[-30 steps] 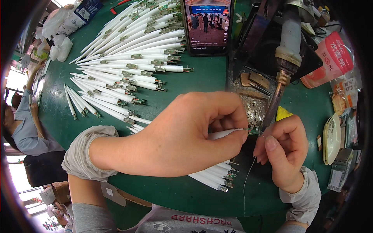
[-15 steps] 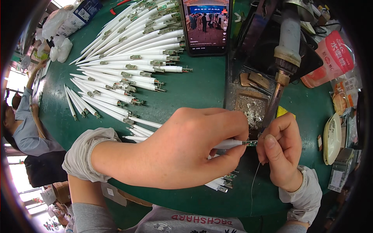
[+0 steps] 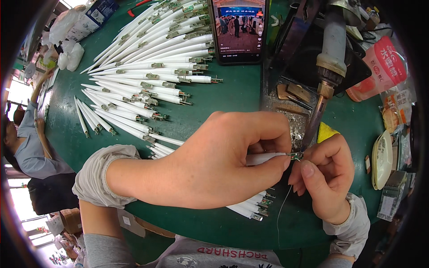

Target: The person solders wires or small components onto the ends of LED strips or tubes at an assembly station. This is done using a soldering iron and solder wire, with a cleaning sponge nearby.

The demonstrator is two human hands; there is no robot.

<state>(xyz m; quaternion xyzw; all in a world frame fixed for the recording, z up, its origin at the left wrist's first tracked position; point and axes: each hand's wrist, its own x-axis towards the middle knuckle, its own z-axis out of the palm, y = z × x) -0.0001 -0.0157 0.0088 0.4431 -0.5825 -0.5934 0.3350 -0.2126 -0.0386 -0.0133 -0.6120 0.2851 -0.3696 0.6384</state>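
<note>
My left hand is closed around a white stylus pen held level, its small green circuit end pointing right. That end meets the tip of a soldering iron, which slants down from the upper right. My right hand pinches a thin solder wire just right of the tip; the wire's tail hangs down in front of the table. Under my left hand lie several more white pens, partly hidden. A large fan of similar pens covers the table on the left, circuit ends facing right.
A phone stands behind the pens. Below the iron sits a solder-spattered tray, with a yellow sponge beside it. At right are a pink pouch and a pale dish. Another person sits at far left.
My left hand has lifted slightly away from me, turning the pen so its circuit end sits at the iron's tip. My right hand has shifted a little, and the wire's tail swung left.
</note>
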